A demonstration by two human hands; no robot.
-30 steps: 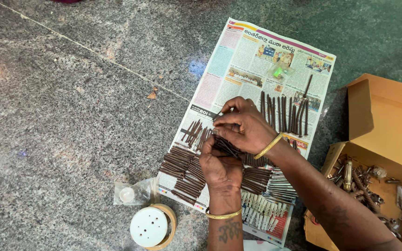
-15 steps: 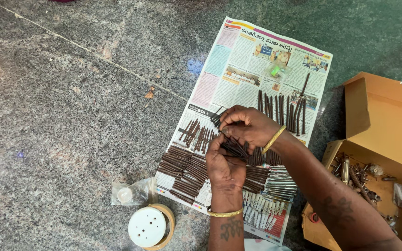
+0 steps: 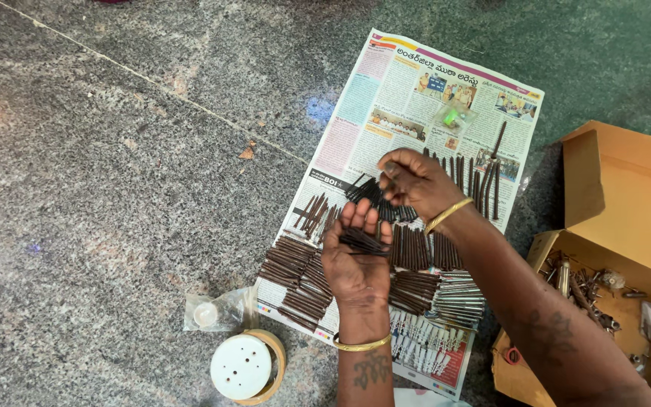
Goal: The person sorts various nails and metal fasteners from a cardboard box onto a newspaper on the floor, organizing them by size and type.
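Dark nails (image 3: pixel 363 241) lie loose across the flat, upturned left hand (image 3: pixel 356 264), a tray for the right hand (image 3: pixel 416 183), whose fingertips pinch a few above the newspaper (image 3: pixel 386 98)

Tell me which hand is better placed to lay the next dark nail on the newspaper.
Right, probably. The right hand hovers, fingers pinched, over the rows of thin dark metal nails on the newspaper; the left hand lies palm-up, cradling a small bunch of nails.

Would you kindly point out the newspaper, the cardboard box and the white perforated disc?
newspaper (image 3: pixel 386 90), head view, bare upper printed part.
cardboard box (image 3: pixel 627 196), head view, raised lid flap.
white perforated disc (image 3: pixel 241 367), head view, middle of its top face.
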